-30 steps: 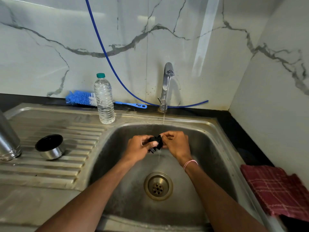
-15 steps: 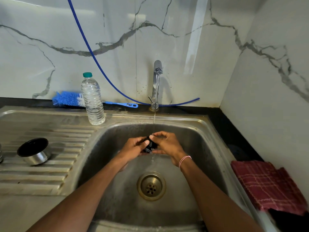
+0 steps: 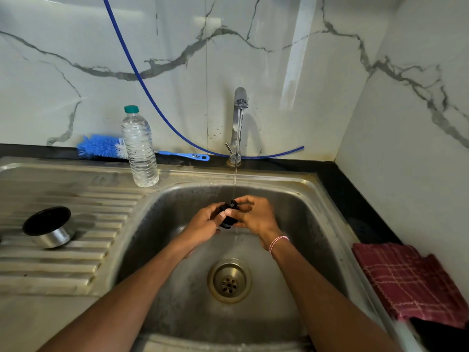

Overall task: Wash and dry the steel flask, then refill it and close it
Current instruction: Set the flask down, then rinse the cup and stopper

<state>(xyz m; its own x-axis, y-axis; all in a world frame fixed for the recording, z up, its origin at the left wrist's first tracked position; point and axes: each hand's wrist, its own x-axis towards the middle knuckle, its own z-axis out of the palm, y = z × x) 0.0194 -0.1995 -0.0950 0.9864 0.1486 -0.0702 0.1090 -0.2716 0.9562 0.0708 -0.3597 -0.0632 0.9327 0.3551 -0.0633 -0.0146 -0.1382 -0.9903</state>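
Observation:
Over the steel sink (image 3: 317, 214), my left hand (image 3: 203, 224) and my right hand (image 3: 256, 214) together hold a small black flask stopper (image 3: 229, 214) under a thin stream of water from the tap (image 3: 239, 123). Fingers of both hands curl round the stopper. The flask's steel cup lid (image 3: 50, 228) with a black inside sits on the ribbed drainboard (image 3: 63, 265) at the left. The flask body is out of view.
A clear plastic water bottle (image 3: 139, 148) with a green cap stands at the sink's back edge. Behind it lie a blue bottle brush (image 3: 101, 148) and a blue hose (image 3: 157, 107). A red checked cloth (image 3: 411, 283) lies on the right counter. The drain (image 3: 229, 280) is below my hands.
The view shifted, so the flask body at the left edge dropped out of sight. My hands turned the black stopper under the water and stayed in place over the sink.

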